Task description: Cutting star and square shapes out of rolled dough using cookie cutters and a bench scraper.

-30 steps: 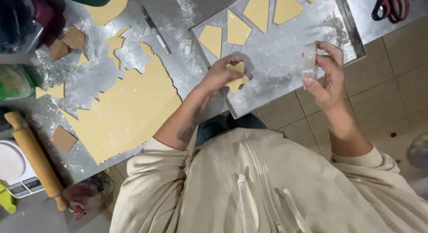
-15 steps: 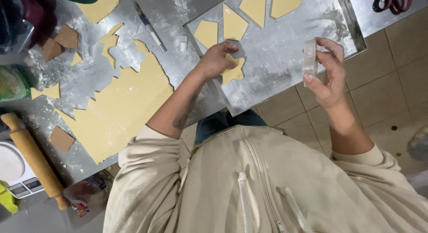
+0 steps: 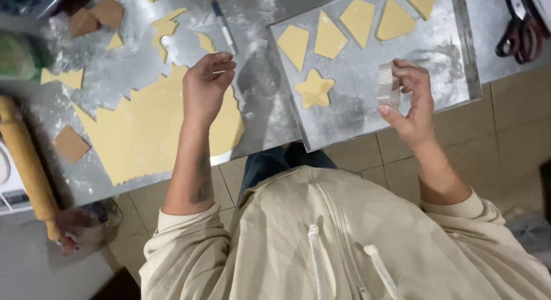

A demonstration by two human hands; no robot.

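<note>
My right hand (image 3: 410,102) holds a small metal cookie cutter (image 3: 388,84) above the floured baking tray (image 3: 459,76). On the tray lie a star-shaped dough piece (image 3: 314,88) and several angular dough cut-outs (image 3: 328,37). My left hand (image 3: 208,84) hovers with loosely curled, empty fingers over the rolled-out yellow dough sheet (image 3: 146,128) on the steel table, left of the tray.
A wooden rolling pin (image 3: 26,162) lies at the left table edge beside a white scale (image 3: 8,185). Dough scraps (image 3: 163,27), brown cardboard templates (image 3: 70,144) and a knife (image 3: 224,24) lie on the floured table. Scissors (image 3: 519,30) rest at far right.
My left hand let go of the star piece on the tray and moved left over the dough sheet. My right hand kept the cutter roughly where it was.
</note>
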